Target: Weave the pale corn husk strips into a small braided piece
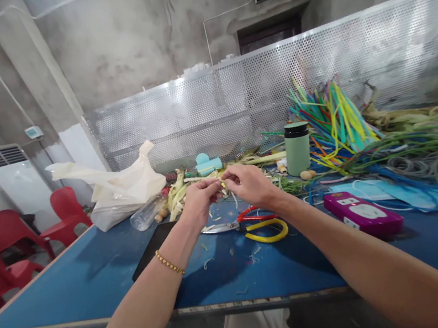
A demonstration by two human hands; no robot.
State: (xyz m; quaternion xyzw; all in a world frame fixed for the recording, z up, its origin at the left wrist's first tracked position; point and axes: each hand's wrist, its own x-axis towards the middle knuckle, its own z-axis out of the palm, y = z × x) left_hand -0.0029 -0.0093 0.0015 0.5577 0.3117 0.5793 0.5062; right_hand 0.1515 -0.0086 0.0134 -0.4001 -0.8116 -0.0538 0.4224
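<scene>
My left hand [203, 197], with a gold bead bracelet [168, 263] on the wrist, is closed in a pinch above the blue table [238, 278]. Close to its fingertips, my right hand [250, 182] is pinched too. A small yellowish bit shows between the two hands, too small to name; the fingers mostly hide it. Below the hands lie scissors [222, 228] with their blades pointing left; red and yellow handles show beside them. Pale, husk-like strips [176, 198] are heaped behind and left of my left hand. Small scraps and thread-like bits are scattered on the table.
Left stands a white plastic bag [126, 188] by a clear bottle [146, 216]. A dark flat tablet-like thing [149, 251] lies under my left forearm. At right are a green canister [298, 153], a purple power-strip-like box [361, 213] and colourful strips [337, 116]. Behind rises a perforated metal panel [202, 111].
</scene>
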